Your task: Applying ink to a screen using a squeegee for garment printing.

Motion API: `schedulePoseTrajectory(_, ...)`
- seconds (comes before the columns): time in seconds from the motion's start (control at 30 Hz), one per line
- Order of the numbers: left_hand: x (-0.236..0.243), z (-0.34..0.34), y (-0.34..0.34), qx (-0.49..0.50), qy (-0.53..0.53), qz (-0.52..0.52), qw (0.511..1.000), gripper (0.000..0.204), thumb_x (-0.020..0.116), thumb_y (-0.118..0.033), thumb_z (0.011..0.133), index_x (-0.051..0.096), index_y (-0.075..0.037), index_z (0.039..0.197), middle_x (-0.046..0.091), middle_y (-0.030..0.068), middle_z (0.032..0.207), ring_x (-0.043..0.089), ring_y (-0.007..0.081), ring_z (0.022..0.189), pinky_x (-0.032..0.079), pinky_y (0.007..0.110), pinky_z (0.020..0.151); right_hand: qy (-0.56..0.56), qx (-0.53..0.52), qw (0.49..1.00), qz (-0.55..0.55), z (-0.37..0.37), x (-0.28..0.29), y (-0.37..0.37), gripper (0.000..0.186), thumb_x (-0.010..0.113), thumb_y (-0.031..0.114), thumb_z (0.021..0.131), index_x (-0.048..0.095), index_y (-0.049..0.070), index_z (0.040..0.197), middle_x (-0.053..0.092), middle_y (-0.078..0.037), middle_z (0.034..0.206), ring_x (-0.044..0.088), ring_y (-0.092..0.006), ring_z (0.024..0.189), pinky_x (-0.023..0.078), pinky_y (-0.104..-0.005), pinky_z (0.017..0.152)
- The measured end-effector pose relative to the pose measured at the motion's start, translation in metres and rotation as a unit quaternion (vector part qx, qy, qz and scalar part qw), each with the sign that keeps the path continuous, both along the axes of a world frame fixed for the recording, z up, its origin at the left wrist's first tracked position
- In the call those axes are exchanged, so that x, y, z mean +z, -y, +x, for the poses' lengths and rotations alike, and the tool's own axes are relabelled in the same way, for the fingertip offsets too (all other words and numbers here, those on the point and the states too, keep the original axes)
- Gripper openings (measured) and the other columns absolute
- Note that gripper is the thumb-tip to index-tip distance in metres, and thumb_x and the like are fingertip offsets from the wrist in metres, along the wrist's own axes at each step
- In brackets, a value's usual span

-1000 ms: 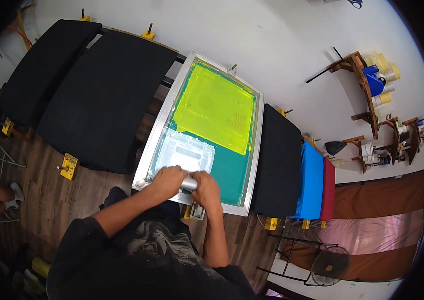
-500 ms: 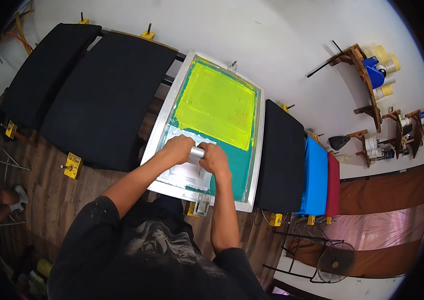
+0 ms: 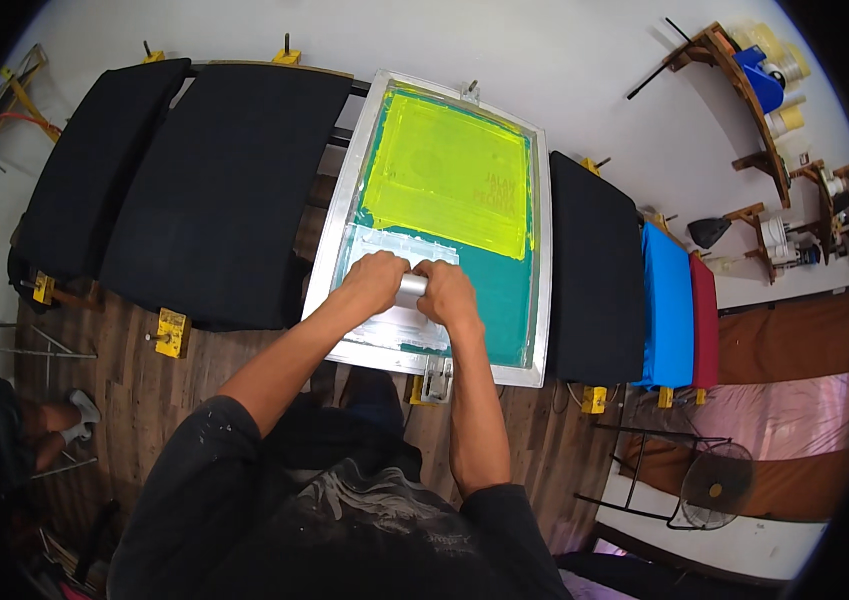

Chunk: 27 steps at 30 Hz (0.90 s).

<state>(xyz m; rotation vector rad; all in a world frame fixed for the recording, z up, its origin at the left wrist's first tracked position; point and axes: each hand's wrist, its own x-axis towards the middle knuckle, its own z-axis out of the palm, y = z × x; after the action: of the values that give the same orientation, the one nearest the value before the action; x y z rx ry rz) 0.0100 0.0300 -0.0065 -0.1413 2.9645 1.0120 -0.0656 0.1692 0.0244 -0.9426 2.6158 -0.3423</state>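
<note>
In front of me lies a screen-printing frame [image 3: 327, 262] with pale metal edges and green mesh [image 3: 496, 300]. A bright yellow-green area [image 3: 449, 165] fills the mesh's far part. White ink [image 3: 374, 328] coats the near left part. A squeegee [image 3: 412, 286] with a silvery metal handle stands on this white part, its blade mostly hidden under my hands. My left hand [image 3: 376, 281] is closed round the handle's left side. Closed on its right side is my right hand [image 3: 447, 296]. A short stretch of the handle shows between them.
Black fabric-covered boards [image 3: 229, 190] flank the frame on the left, and another black board [image 3: 594, 275] on the right. Beyond that are a blue board [image 3: 666, 305] and a red one. Yellow clamps [image 3: 172, 333] stick out along the edges. A fan [image 3: 716, 487] stands at lower right.
The view has shifted, so the frame and boards appear higher and more to the right. Both hands keep their grip on the squeegee, which sits slightly nearer me on the mesh.
</note>
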Motion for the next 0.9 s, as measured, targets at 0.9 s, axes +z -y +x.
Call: schedulePoseTrajectory(0.9,-0.018,0.085,-0.037,0.021,-0.114,0.004,0.993,0.041,0.062,0.007,0.071,0.064,-0.002,0.111,0.063,0.0196,0.107,0.064,0.038,0.097,0.051,0.046,0.086,-0.066,0.003,0.994,-0.082,0.086,-0.016,-0.041,0.047,0.068,-0.004,0.064,0.061,0.008,0.109,0.059,-0.014,0.104,0.058,-0.0362,0.099,0.051,-0.0452,0.082)
